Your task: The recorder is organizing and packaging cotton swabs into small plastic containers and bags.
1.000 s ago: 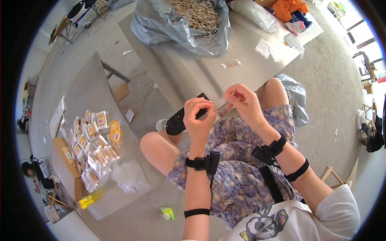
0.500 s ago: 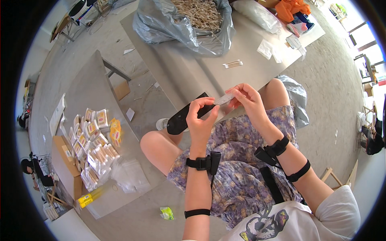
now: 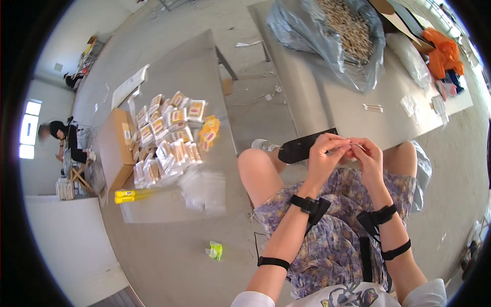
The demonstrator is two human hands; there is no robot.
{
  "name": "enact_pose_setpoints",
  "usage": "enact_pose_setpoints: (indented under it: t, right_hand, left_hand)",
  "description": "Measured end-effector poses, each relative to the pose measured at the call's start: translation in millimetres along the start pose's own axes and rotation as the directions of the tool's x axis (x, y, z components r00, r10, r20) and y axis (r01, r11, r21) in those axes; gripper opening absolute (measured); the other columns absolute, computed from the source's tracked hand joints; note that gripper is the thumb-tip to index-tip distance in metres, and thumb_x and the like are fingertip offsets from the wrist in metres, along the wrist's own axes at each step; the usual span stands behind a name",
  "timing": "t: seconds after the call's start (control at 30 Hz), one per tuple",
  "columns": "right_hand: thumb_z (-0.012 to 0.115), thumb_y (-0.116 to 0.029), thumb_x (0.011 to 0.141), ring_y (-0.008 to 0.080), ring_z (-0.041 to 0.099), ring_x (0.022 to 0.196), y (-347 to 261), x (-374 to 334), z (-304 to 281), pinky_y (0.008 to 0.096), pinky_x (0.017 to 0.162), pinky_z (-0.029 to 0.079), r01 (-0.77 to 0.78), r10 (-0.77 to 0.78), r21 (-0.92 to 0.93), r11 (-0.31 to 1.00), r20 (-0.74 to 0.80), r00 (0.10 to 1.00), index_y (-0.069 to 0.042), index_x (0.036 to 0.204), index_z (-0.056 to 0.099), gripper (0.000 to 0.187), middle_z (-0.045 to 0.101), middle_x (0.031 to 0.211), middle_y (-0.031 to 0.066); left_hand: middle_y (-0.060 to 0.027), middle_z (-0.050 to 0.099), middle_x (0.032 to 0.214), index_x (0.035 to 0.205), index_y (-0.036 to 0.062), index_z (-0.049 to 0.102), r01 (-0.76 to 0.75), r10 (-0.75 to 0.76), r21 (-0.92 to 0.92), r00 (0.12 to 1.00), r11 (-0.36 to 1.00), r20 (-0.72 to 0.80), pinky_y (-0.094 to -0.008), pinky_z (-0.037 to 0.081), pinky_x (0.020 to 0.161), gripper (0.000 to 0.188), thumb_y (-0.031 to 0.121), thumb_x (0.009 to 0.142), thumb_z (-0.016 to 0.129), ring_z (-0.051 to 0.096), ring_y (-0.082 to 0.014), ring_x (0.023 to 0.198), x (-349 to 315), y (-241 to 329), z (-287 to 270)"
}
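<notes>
In front of my lap, at the near edge of the table, my two hands meet at the fingertips. My left hand (image 3: 326, 153) is closed in a pinch, and so is my right hand (image 3: 370, 157). Between them is a small whitish strip (image 3: 358, 146), mostly hidden by the fingers; its kind cannot be made out. Just behind my left hand lies a flat black object (image 3: 300, 150) above my knee. Beyond the hands, a few cotton swabs (image 3: 373, 108) lie together on the metal table (image 3: 341, 115).
A grey plastic bag (image 3: 302, 25) full of loose cotton swabs (image 3: 348, 30) stands at the table's far side, near an orange cloth (image 3: 443, 53). On the left table, packaged swabs (image 3: 176, 117) are heaped beside a cardboard box (image 3: 118, 148), clear bags (image 3: 204, 189) and yellow tubes (image 3: 125, 196).
The view has swung left, so the left table shows more fully. My hands have come together, and the whitish strip that stretched between them is now mostly covered by fingers.
</notes>
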State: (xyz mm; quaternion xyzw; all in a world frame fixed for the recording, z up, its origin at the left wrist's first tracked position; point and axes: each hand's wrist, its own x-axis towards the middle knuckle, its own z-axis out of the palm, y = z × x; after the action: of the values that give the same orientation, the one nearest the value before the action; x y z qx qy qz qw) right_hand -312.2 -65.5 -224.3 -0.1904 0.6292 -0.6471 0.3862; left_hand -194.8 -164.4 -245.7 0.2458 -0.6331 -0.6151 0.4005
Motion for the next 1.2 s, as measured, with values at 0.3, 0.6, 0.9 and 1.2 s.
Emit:
enact_pose_setpoints:
  t: [0.3, 0.6, 0.9, 1.2]
  right_hand:
    - [0.064, -0.004, 0.095, 0.0108, 0.067, 0.078, -3.2, 4.3, 0.4, 0.0238, 0.073, 0.054, 0.043, -0.042, -0.095, 0.995, 0.005, 0.999, 0.006, 0.108, 0.069, 0.017, 0.071, 0.09, 0.0069]
    - [0.066, -0.006, 0.094, 0.0099, 0.065, 0.077, -5.3, 4.6, -5.0, 0.0238, 0.072, 0.053, 0.035, -0.032, -0.165, 0.986, 0.021, 0.999, 0.004, 0.107, 0.07, 0.017, 0.071, 0.09, 0.0055]
    - [0.064, -0.005, 0.095, 0.0102, 0.067, 0.084, -4.4, 2.1, -5.7, 0.0237, 0.076, 0.055, 0.025, -0.022, -0.118, 0.993, 0.025, 0.999, 0.004, 0.105, 0.069, 0.014, 0.071, 0.094, 0.0059]
    - [0.065, -0.004, 0.095, 0.0116, 0.068, 0.088, -8.3, 2.6, -3.1, 0.0249, 0.08, 0.056, 0.031, -0.026, -0.13, 0.991, 0.043, 0.999, 0.005, 0.107, 0.069, 0.016, 0.072, 0.1, 0.0071]
  left_hand:
    - [-0.0047, 0.07, 0.094, 0.097, 0.0057, 0.078, -0.028, 0.032, 0.071, 0.998, 0.997, -0.057, -0.0283, 0.053, 0.077, 0.015, 0.005, 0.082, 0.077, 0.064, -0.0153, 0.09, -1.0, -0.5, -0.8]
    - [-0.0039, 0.071, 0.093, 0.096, 0.0063, 0.078, -0.034, 0.039, 0.122, 0.999, 0.992, -0.037, -0.0297, 0.053, 0.078, 0.013, 0.005, 0.084, 0.076, 0.064, -0.0163, 0.091, -1.4, -1.0, 0.1]
    - [-0.006, 0.07, 0.096, 0.091, 0.0037, 0.076, -0.023, 0.022, 0.069, 1.0, 0.997, 0.007, -0.0299, 0.052, 0.081, 0.01, 0.002, 0.082, 0.073, 0.063, -0.017, 0.094, -0.1, 1.9, 0.2]
    - [-0.0059, 0.068, 0.091, 0.09, 0.0025, 0.075, 0.004, -0.003, 0.032, 1.0, 0.999, -0.03, -0.0293, 0.056, 0.078, 0.01, 0.0, 0.081, 0.073, 0.065, -0.0188, 0.09, -0.2, 3.5, 0.3]
